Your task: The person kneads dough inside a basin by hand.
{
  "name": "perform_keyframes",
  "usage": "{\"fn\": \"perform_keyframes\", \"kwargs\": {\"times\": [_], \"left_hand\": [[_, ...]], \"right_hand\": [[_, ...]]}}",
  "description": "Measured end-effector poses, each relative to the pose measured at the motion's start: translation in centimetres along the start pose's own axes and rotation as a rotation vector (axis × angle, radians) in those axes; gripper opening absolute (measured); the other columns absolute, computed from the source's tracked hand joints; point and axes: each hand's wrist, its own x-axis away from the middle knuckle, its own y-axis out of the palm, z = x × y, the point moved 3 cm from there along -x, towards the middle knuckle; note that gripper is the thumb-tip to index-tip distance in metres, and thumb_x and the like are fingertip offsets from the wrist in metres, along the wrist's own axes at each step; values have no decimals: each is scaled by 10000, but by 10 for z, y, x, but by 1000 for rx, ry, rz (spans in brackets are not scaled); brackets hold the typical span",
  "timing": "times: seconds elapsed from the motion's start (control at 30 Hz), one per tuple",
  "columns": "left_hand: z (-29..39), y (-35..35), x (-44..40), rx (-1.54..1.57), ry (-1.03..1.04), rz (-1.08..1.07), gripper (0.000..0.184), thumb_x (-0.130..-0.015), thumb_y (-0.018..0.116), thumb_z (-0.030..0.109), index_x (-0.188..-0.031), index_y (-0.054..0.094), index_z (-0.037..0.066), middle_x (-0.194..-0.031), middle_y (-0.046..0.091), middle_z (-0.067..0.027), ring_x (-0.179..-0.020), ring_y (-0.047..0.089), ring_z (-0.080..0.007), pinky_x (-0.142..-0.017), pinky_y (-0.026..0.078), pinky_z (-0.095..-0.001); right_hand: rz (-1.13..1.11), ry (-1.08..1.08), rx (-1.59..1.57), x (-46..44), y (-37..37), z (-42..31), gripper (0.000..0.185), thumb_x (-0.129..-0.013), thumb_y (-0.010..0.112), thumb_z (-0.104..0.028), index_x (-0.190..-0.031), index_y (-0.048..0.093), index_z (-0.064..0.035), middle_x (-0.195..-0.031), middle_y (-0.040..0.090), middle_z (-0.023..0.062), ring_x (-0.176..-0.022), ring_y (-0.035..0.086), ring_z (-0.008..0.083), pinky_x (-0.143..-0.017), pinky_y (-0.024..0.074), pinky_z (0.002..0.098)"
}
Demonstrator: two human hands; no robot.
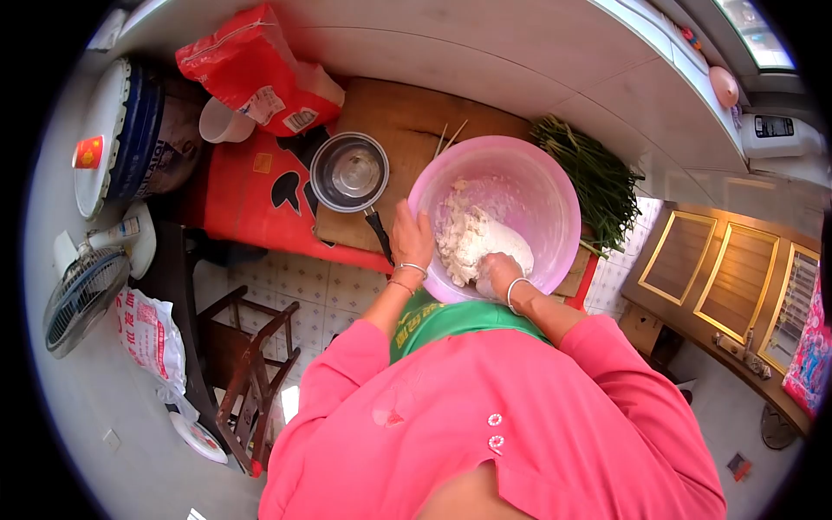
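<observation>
A pink basin [568, 204] stands at the near edge of a wooden board, and a lump of pale dough [496, 241] with loose floury crumbs lies inside it. My left hand [411, 236] grips the basin's left wall from outside, fingers pointing away from me. Down in the basin, my right hand [497, 275] presses against the near side of the dough with its fingers curled. Flour coats its fingers, and the fingertips are partly hidden in the dough. Left of the basin sits a metal pan [350, 172] with a black handle that reaches close to my left hand.
Two chopsticks [449, 137] lie behind the basin on the wooden board [381, 104]. Green stalks [594, 182] are piled right of it. A red flour bag [269, 78] and a white tub [227, 120] stand at the back left. A wooden stool [251, 373] is below left.
</observation>
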Motion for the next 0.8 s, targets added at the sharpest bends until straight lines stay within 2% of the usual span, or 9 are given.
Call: {"fn": "perform_keyframes", "kwargs": {"times": [0.1,0.23,0.37,0.43,0.47,0.53,0.63,0.77,0.8], "left_hand": [[2,-1,-1,10,-7,-9,383,-882,493,217,-1148,407,-45,-986,551,-310,-907,528,-476,-768,412,-507],[9,-5,-5,32,-49,-62,370,-885,482,206,-1146,414,-48,-1002,542,-297,-931,523,-457,-776,417,-485],[5,-3,-7,43,-62,-77,386,-887,490,209,-1163,413,-50,-1011,547,-285,-935,532,-446,-784,423,-472],[2,-1,-6,54,-44,-55,393,-894,490,217,-1173,416,-50,-1013,550,-273,-928,539,-440,-788,424,-469],[0,0,-6,50,-46,-60,393,-894,490,217,-1173,416,-50,-1013,550,-273,-928,539,-440,-788,424,-469],[-2,1,-8,62,-55,-54,385,-908,479,223,-1172,422,-50,-1011,551,-271,-929,538,-439,-795,421,-468],[0,0,-9,80,-95,-70,358,-926,457,222,-1163,428,-45,-1021,538,-264,-950,523,-435,-820,407,-451],[-4,1,-8,118,-68,-39,343,-937,441,233,-1150,443,-36,-1017,546,-261,-941,526,-439,-811,408,-459],[-5,1,-8,110,-51,-19,343,-942,423,240,-1145,451,-35,-1024,550,-263,-945,532,-435,-812,411,-459]], "right_hand": [[-56,30,-15,-3,-14,-17,174,-689,586,-121,-819,686,-62,-876,654,201,-854,634,368,-781,510,438],[-73,66,-32,-28,-5,-11,181,-771,541,-112,-876,677,-57,-909,653,194,-882,632,356,-787,507,432],[-82,57,-3,-50,1,-7,200,-786,518,-104,-900,672,-50,-928,652,192,-898,631,347,-789,508,426],[-13,54,-39,-59,1,-7,155,-748,523,-78,-777,665,-26,-834,644,217,-806,632,362,-746,508,439],[-17,55,-44,-64,1,-6,155,-748,523,-78,-777,665,-26,-834,644,217,-806,632,362,-746,508,439],[-184,86,-19,-75,0,-6,221,-805,490,-89,-927,667,-38,-952,647,198,-917,629,344,-797,510,421],[-249,89,-19,-79,-9,-12,235,-810,482,-90,-943,667,-37,-972,644,200,-938,624,347,-807,509,417],[-192,81,-80,-90,1,-8,238,-801,487,-87,-944,668,-29,-997,638,203,-935,625,350,-811,507,417],[-131,61,-103,-91,1,-8,221,-788,494,-84,-906,667,-14,-960,634,225,-901,627,362,-784,512,424]]}}
